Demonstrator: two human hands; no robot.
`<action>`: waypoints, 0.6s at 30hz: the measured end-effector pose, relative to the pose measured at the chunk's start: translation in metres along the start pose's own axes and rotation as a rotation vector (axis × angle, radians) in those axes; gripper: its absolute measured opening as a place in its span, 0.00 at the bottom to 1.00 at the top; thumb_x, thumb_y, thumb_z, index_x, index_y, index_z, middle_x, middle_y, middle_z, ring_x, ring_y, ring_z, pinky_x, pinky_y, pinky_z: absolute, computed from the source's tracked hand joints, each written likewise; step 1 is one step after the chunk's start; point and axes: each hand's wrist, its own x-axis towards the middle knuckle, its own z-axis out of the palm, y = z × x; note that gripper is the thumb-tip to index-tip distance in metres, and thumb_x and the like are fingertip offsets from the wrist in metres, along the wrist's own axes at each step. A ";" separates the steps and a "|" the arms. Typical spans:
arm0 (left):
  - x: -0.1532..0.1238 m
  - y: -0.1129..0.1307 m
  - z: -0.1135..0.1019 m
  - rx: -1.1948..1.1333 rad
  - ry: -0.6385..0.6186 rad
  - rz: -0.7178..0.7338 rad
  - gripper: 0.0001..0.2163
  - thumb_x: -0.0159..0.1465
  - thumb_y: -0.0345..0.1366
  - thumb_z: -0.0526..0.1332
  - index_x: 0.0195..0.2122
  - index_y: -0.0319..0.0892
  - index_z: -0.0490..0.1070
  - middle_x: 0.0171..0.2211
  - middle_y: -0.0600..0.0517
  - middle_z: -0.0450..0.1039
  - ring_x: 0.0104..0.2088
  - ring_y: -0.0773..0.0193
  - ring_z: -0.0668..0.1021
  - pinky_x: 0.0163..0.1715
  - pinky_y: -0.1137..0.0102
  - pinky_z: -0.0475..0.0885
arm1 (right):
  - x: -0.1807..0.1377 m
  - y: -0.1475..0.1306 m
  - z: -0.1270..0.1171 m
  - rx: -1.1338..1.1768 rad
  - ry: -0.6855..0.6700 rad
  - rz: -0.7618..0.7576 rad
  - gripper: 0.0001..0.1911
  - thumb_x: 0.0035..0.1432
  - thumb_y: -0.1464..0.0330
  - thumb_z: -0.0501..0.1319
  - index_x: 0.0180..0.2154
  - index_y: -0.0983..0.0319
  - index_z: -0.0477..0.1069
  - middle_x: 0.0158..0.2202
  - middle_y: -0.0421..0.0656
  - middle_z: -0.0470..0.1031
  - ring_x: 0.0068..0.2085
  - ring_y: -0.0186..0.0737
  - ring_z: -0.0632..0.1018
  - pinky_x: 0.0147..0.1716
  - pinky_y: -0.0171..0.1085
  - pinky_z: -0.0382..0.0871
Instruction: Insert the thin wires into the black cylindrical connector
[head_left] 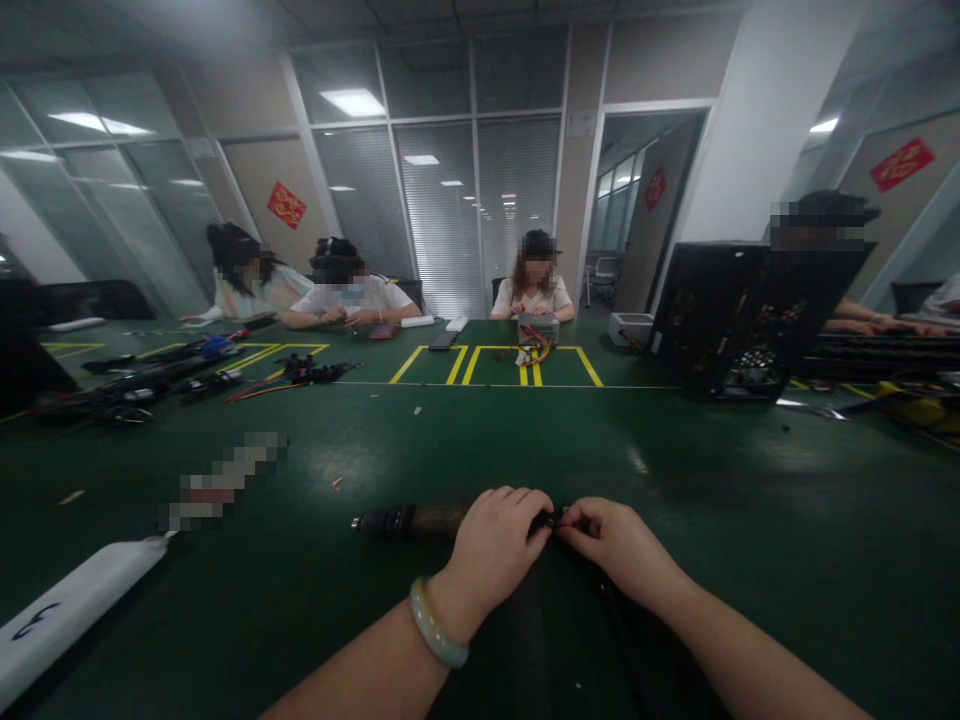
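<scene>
My left hand point(496, 552), with a pale green bangle on the wrist, is closed over the right end of a dark cylindrical object point(409, 522) that lies across the green table point(315, 600). My right hand point(616, 545) pinches a small dark part point(553, 519) right against the left hand's fingertips. Dark straps or cables point(529, 630) run from under my hands toward me. What exactly sits between the fingers is too small and dark to name.
A white strip marked with a black sign point(71, 612) lies at the near left. Cables and dark parts point(150, 380) are spread at the far left. A black open case point(739, 320) stands at the right. Several people sit around the far side; a small grey box point(538, 328) stands before one.
</scene>
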 end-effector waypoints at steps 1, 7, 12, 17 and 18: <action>0.000 0.000 0.000 -0.001 0.003 -0.002 0.06 0.64 0.33 0.62 0.42 0.46 0.70 0.39 0.54 0.73 0.41 0.59 0.73 0.42 0.64 0.65 | 0.000 0.001 0.000 0.006 0.001 0.001 0.06 0.60 0.65 0.61 0.33 0.58 0.76 0.33 0.38 0.77 0.33 0.38 0.75 0.31 0.33 0.63; -0.001 0.000 -0.003 -0.014 -0.016 0.016 0.04 0.64 0.32 0.62 0.39 0.46 0.69 0.39 0.56 0.72 0.41 0.60 0.73 0.41 0.65 0.64 | 0.000 0.005 0.001 0.080 -0.017 0.023 0.05 0.60 0.66 0.61 0.34 0.58 0.76 0.32 0.36 0.77 0.33 0.37 0.76 0.30 0.32 0.64; -0.001 0.000 -0.005 -0.037 -0.010 0.021 0.05 0.63 0.32 0.63 0.39 0.46 0.70 0.39 0.55 0.73 0.41 0.60 0.73 0.41 0.65 0.64 | 0.000 0.003 0.000 0.072 -0.016 0.009 0.05 0.60 0.66 0.61 0.33 0.59 0.75 0.32 0.36 0.77 0.33 0.36 0.75 0.30 0.31 0.63; -0.001 -0.001 -0.003 -0.044 -0.009 0.012 0.05 0.63 0.32 0.62 0.40 0.46 0.70 0.39 0.55 0.73 0.41 0.59 0.73 0.42 0.64 0.64 | 0.000 0.003 -0.001 0.069 -0.026 0.017 0.05 0.61 0.66 0.61 0.34 0.58 0.75 0.33 0.36 0.77 0.32 0.36 0.75 0.29 0.31 0.62; -0.001 -0.001 -0.002 -0.046 -0.008 0.013 0.05 0.63 0.32 0.62 0.40 0.47 0.70 0.39 0.55 0.73 0.41 0.59 0.73 0.42 0.64 0.64 | 0.001 0.004 0.000 0.068 -0.025 0.016 0.05 0.60 0.66 0.61 0.34 0.58 0.75 0.32 0.36 0.76 0.32 0.36 0.75 0.29 0.31 0.62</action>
